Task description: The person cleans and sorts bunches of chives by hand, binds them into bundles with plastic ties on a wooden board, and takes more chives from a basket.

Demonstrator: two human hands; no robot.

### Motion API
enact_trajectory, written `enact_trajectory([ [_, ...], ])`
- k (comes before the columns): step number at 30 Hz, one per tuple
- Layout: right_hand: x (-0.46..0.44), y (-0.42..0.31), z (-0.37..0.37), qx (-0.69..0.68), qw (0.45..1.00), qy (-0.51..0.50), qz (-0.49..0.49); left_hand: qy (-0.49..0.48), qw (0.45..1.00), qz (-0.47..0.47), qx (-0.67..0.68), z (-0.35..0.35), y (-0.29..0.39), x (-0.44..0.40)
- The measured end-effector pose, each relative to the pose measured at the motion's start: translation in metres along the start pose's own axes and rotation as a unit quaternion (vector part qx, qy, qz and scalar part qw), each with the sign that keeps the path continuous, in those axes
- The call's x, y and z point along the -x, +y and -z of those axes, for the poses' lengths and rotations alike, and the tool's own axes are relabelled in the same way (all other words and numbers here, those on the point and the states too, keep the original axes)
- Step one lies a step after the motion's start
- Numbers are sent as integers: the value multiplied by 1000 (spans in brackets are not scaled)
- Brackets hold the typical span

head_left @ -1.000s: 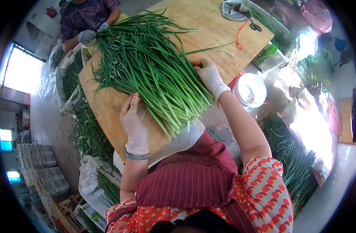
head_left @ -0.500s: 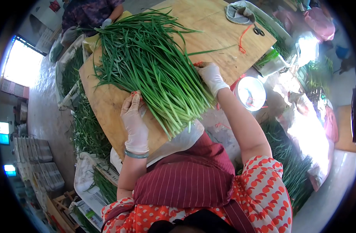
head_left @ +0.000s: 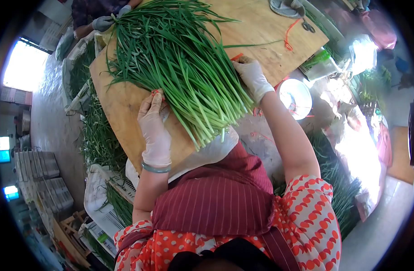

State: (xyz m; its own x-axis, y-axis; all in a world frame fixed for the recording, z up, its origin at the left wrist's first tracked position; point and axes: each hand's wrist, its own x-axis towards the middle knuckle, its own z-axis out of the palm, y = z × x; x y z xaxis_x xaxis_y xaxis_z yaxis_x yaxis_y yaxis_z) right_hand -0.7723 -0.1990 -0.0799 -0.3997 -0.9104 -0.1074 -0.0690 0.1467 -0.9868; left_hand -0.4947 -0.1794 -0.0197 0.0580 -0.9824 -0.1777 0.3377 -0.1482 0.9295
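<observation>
A large bundle of green garlic chives (head_left: 184, 67) lies across the wooden board (head_left: 121, 122), its pale cut ends toward me. My left hand (head_left: 153, 131), in a thin white glove, pinches one end of a red tie string (head_left: 157, 91) at the bundle's left side. On the right side, my gloved right hand (head_left: 254, 79) closes its fingers on the string's other end, where a bit of red strip (head_left: 236, 57) sticks out. The stretch of string between my hands is hidden, apparently beneath the chives.
Scissors (head_left: 308, 27) lie near a loose red string (head_left: 288, 38) and a grey cloth item (head_left: 286, 7) on the board's far right. A white bucket (head_left: 295, 98) stands right of the board. Across it is a co-worker's gloved hand (head_left: 102, 23). Chives fill crates (head_left: 78, 97) at left.
The view has shifted slightly. My right hand has moved a little away from the bundle, with more red strip showing. My left hand keeps its pinch. The co-worker's gloved hands have come to the leaf tips.
</observation>
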Motion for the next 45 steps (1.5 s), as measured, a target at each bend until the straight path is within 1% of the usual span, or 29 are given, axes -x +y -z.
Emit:
enact_trajectory([
  [1, 10, -11, 1, -108, 994, -14, -29, -1, 1000, 3, -1, 2, -2, -1],
  [3, 24, -27, 4, -135, 990, -26, -33, -2, 1000, 4, 0, 4, -4, -2],
  [5, 38, -49, 5, -234, 965, -69, -98, -10, 1000, 5, 14, 6, -4, 0],
  [7, 40, -64, 5, -204, 970, -86, -95, -5, 1000, 6, 16, 9, -4, 1],
  [9, 40, -78, 4, -73, 987, -137, -28, 3, 1000, 9, 19, 11, -4, 2],
  [10, 38, -82, 2, -71, 987, -141, -28, 0, 1000, 10, 23, 12, -3, 3],
  [13, 34, -88, -8, 13, 977, -201, 75, 3, 999, 20, 40, 14, 5, 4],
  [14, 35, -88, -15, 14, 975, -207, 77, 2, 998, 29, 51, 16, 8, 3],
  [16, 39, -87, -31, -66, 962, -235, 120, 2, 998, 23, 58, 21, 11, -4],
  [17, 41, -89, -40, -66, 960, -242, 124, -2, 998, 21, 63, 24, 13, -9],
  [19, 45, -92, -60, 20, 951, -186, 244, 14, 999, 22, 45, 29, 19, -21],
  [21, 44, -88, -86, -3, 948, -196, 253, 33, 999, 24, 25, 32, 25, -29],
  [23, 49, -92, -106, 49, 925, -196, 321, 21, 1000, 17, 11, 32, 32, -33],
  [24, 52, -92, -116, 45, 923, -203, 323, 29, 999, 13, 11, 33, 35, -33],
  [27, 62, -89, -141, 81, 907, -64, 408, 12, 1000, -6, -17, 38, 40, -34],
  [28, 64, -85, -146, 50, 929, -98, 354, 18, 999, -11, -28, 39, 40, -36],
  [29, 62, -84, -150, 48, 928, -103, 354, 24, 999, -15, -39, 38, 41, -36],
  [31, 61, -82, -153, -4, 924, -194, 329, 35, 998, -20, -49, 42, 42, -35],
  [32, 66, -81, -154, -11, 932, -215, 291, 24, 998, -25, -43, 45, 40, -35],
  [33, 70, -82, -153, -11, 931, -219, 293, 11, 999, -33, -37, 48, 40, -36],
  [35, 81, -95, -146, 109, 874, -292, 373, 30, 999, -23, -29, 53, 45, -27],
  [36, 83, -97, -147, 142, 853, -318, 389, 46, 999, -10, -24, 56, 48, -24],
  [37, 91, -100, -151, 140, 851, -322, 390, 50, 998, -11, -24, 60, 47, -23],
  [39, 106, -112, -157, 339, 788, -171, 485, 38, 988, -89, -121, 66, 44, -21],
  [40, 111, -118, -155, 318, 774, -155, 524, 38, 988, -92, -115, 66, 46, -20],
  [41, 111, -119, -158, 317, 772, -157, 528, 42, 988, -95, -113, 69, 48, -17],
  [43, 113, -120, -165, 282, 733, -158, 598, 0, 993, -61, -99, 77, 52, -11],
  [44, 110, -119, -169, 232, 731, -225, 601, -12, 975, -110, -192, 83, 49, -10],
  [45, 108, -113, -173, 229, 731, -228, 601, -7, 975, -110, -193, 85, 49, -6],
])
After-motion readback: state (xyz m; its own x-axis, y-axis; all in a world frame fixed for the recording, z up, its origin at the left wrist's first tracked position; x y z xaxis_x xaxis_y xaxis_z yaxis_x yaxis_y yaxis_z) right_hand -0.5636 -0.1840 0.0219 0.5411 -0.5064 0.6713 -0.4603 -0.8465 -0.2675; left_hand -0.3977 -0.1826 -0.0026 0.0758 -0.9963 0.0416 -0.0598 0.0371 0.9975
